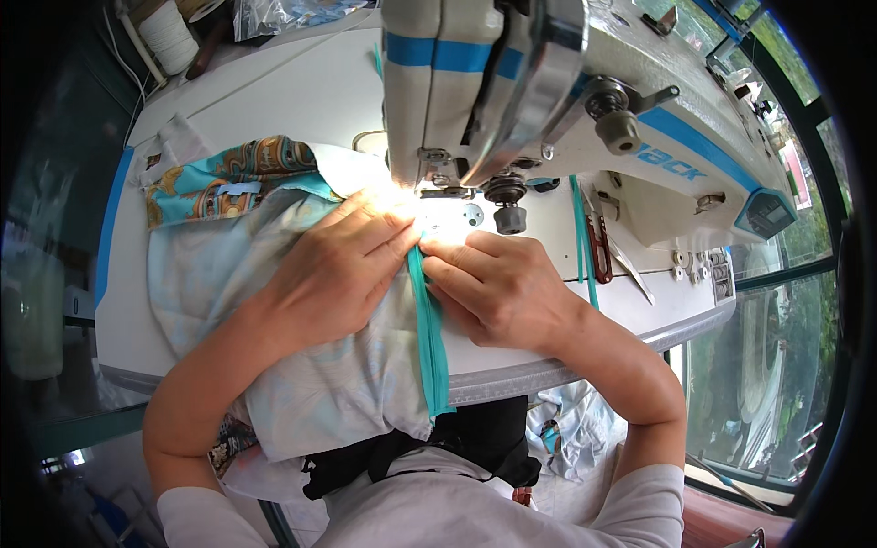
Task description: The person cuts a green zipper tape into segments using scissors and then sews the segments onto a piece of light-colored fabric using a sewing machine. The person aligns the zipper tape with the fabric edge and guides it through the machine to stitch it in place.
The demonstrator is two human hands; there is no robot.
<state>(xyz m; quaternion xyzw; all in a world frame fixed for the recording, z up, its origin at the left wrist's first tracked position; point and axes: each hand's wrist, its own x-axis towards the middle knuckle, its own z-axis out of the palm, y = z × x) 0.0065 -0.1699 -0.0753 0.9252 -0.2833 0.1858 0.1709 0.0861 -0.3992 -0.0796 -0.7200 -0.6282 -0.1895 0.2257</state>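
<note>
A pale printed cloth point(338, 393) with a teal and gold patterned part lies over the left of the table and hangs off the front edge. Along its right edge runs a long teal strip point(427, 338) that looks like zipper tape. My left hand point(343, 260) presses on the cloth beside the strip, its fingers together at the edge. Opposite it, my right hand point(498, 288) has its fingers curled, with the fingertips pinching the strip's upper part. Both hands are just in front of the sewing machine's point(475, 91) needle area, where glare hides the fingertips and the stitching point.
Right of the needle lie thread snips point(598, 247) with reddish handles, a pointed metal tool point(633, 274) and another teal strip point(578, 228). Bobbins point(692, 265) stand near the table's right end. White cord point(169, 36) sits at the back left. More cloth point(575, 429) hangs below the table.
</note>
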